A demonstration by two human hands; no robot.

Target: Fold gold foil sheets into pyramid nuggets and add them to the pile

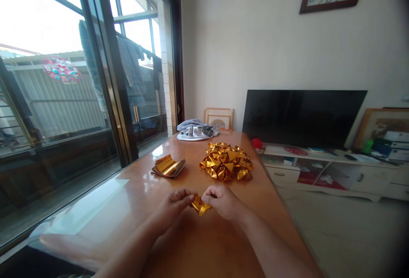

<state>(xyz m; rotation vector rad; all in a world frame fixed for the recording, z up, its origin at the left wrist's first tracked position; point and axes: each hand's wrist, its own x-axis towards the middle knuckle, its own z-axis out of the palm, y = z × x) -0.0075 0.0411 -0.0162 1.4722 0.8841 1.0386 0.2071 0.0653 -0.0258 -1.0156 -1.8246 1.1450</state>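
Between my two hands is a piece of gold foil paper (200, 206), partly folded, with its lower edge coming to a point. My left hand (179, 203) pinches its left corner between thumb and fingers. On the other side, my right hand (222, 201) grips the right corner the same way. The fingertips cover the paper's upper corners. Beyond my left hand lies a stack of flat gold foil sheets (168, 166), the top one curling. A heap of folded gold foil pieces (226, 161) sits past my right hand.
The glossy wooden table (255, 222) runs away from me beside a window (57, 99). Folded clothing (196, 130) and a frame (219, 118) are at its far end. Right of it stand a television (303, 118) and a white cabinet (367, 180).
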